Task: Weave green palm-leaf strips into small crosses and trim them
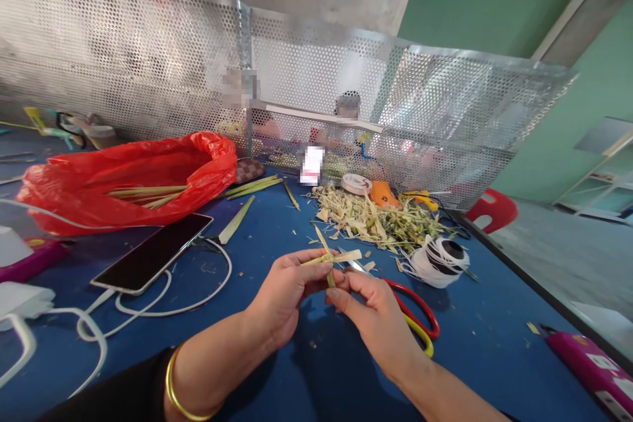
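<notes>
Just above the blue table (494, 323), between both hands, sits one folded leaf piece (328, 258), its pale strips crossing, one end pointing up and another to the right. The left hand (277, 290) pinches it between thumb and fingers near the crossing; the right hand (373, 306) nips its lower end, thumb against fingertip. One pair of scissors (418, 313), with one red and one yellow handle, lies beyond the right hand, which partly covers it.

Past that, one heap of leaf scraps (370, 217) spreads out, with one tape roll (356, 184) and one orange packet (384, 194) at its far edge. One spool of white thread (440, 262) stands to its right. Leftward, one red plastic bag (79, 178) gapes open, holding several long leaf strips (148, 195), too overlapped to count. One broad leaf strip (237, 221) lies loose nearby. One dark-screened phone (153, 254) rests before the bag, a white cable (173, 312) looping beside it. Across the back, a perforated metal screen (316, 53) stands between this table and people beyond.
</notes>
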`<state>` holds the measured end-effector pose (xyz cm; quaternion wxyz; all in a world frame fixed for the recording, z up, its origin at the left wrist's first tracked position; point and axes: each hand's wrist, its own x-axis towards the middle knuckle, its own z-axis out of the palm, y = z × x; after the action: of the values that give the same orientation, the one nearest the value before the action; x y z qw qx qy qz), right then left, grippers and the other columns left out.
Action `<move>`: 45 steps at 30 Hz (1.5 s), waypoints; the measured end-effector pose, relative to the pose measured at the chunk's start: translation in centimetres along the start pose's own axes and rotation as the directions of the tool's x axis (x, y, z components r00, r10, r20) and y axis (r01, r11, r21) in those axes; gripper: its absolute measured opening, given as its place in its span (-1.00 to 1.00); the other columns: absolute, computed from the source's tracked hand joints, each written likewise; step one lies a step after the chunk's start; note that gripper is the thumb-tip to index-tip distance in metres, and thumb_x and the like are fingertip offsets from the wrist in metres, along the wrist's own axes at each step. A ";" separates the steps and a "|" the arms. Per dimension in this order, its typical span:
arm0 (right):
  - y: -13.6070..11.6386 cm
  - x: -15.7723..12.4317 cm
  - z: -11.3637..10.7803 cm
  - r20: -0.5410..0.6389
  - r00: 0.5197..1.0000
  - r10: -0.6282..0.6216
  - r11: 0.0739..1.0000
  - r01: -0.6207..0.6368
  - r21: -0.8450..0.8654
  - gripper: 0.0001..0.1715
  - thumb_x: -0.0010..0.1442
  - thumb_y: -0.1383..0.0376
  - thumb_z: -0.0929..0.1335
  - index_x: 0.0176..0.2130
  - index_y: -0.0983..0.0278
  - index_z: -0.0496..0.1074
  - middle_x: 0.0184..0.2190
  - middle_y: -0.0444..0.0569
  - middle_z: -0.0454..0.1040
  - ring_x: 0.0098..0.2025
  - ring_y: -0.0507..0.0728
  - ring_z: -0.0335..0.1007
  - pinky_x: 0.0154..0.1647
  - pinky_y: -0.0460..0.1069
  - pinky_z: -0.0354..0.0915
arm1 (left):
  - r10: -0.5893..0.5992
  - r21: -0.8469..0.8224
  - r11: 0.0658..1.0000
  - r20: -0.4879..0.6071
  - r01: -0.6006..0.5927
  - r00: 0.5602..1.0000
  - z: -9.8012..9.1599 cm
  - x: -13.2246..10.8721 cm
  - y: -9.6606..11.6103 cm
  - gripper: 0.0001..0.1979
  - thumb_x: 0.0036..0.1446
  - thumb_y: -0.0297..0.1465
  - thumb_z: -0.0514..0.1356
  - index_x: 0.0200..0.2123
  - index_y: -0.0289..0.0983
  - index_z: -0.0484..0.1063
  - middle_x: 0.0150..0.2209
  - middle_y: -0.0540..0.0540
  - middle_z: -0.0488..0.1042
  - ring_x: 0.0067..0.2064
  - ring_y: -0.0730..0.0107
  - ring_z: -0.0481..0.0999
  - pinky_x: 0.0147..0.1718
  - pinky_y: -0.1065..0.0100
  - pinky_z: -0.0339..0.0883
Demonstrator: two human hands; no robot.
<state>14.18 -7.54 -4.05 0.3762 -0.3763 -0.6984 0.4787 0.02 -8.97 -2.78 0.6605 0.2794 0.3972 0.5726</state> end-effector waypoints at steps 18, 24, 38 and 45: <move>-0.2 0.5 -2.1 -0.239 0.969 -0.063 0.979 0.013 -0.206 -0.66 0.22 0.05 0.25 -0.29 0.26 0.39 -0.45 -0.09 0.38 -0.39 0.08 0.28 -0.39 -0.07 0.17 | 0.113 0.350 0.930 0.007 -0.108 0.994 -0.5 0.3 1.7 -0.71 -0.05 -0.38 0.29 -0.22 -0.36 0.42 -0.49 -0.11 0.55 -0.46 0.40 0.49 -0.39 0.37 0.36; -0.5 0.6 -1.7 -0.049 0.999 -0.010 0.985 0.002 -0.171 -0.66 0.23 0.13 0.24 -0.47 0.26 0.35 -0.59 -0.15 0.33 -0.48 0.04 0.26 -0.42 -0.09 0.15 | 0.029 0.323 0.945 0.062 -0.048 0.998 -0.6 0.3 1.9 -0.56 -0.07 -0.44 0.28 -0.06 -0.35 0.36 -0.53 0.00 0.48 -0.53 0.49 0.41 -0.46 0.42 0.28; 0.0 -0.1 -0.8 -0.044 0.981 -0.188 0.886 0.150 -0.439 -0.68 0.23 0.27 0.24 -0.54 0.24 0.30 -0.60 -0.15 0.24 -0.52 0.03 0.12 -0.47 -0.07 0.04 | 0.111 0.413 0.904 0.027 -0.112 0.993 -0.3 0.8 -0.8 -0.68 -0.09 -0.18 0.31 -0.38 -0.34 0.48 -0.67 0.09 0.28 -0.64 0.58 0.22 -0.63 0.50 0.10; -0.3 -0.5 -0.9 0.026 0.959 -0.281 0.740 0.234 -0.630 -0.68 0.24 0.33 0.22 -0.55 0.25 0.27 -0.58 -0.13 0.30 -0.49 0.04 0.19 -0.38 -0.04 0.08 | 0.086 0.428 0.901 -0.002 -0.076 0.996 -0.8 1.1 -0.6 -0.71 -0.09 -0.26 0.29 -0.33 -0.35 0.51 -0.64 0.06 0.30 -0.60 0.56 0.23 -0.63 0.50 0.10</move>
<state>15.14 -7.71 -3.59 0.3163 -0.3966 -0.8489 0.1484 -0.34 -8.10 -3.89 0.5547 0.4275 0.5080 0.5015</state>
